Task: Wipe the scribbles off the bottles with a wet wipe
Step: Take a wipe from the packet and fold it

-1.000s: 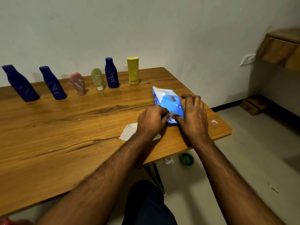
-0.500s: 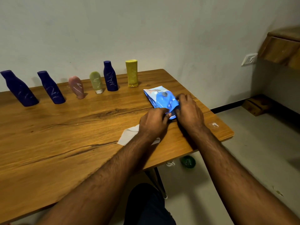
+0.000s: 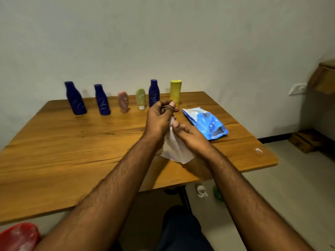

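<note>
Both hands, left hand and right hand, pinch a white wet wipe above the tabletop; six scribbled bottles stand behind.

You can't read any text: print on the blue wipes pack is too blurred; bottles show scribbles only.

Both my bare forearms reach forward, hands raised close together.

My left hand curls its fingers toward the thumb near the top, while my right hand sits just below and beside it; both pinch a thin white wet wipe.
</note>
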